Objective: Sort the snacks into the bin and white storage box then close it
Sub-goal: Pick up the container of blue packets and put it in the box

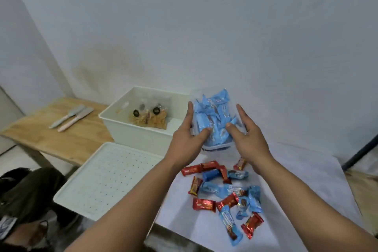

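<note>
A clear plastic bin (206, 93) full of blue-wrapped snacks (212, 116) is tilted toward me at the table's back. My left hand (187, 135) grips its left side and my right hand (245, 135) grips its right side, thumbs resting on the wrappers. To the left stands the open white storage box (141, 133) with a few clear bags of brown snacks (149, 118) inside. Its perforated white lid (106, 178) lies flat in front of it. Loose red snacks (204, 204) and blue snacks (214, 188) are scattered on the white table cover (184, 210) below my hands.
Two spatula-like utensils (71, 118) lie on the wooden bench (51, 135) at the left. A person in dark clothes (26, 200) sits low at the bottom left. A dark pole (360, 153) leans at the right edge. The wall stands just behind the containers.
</note>
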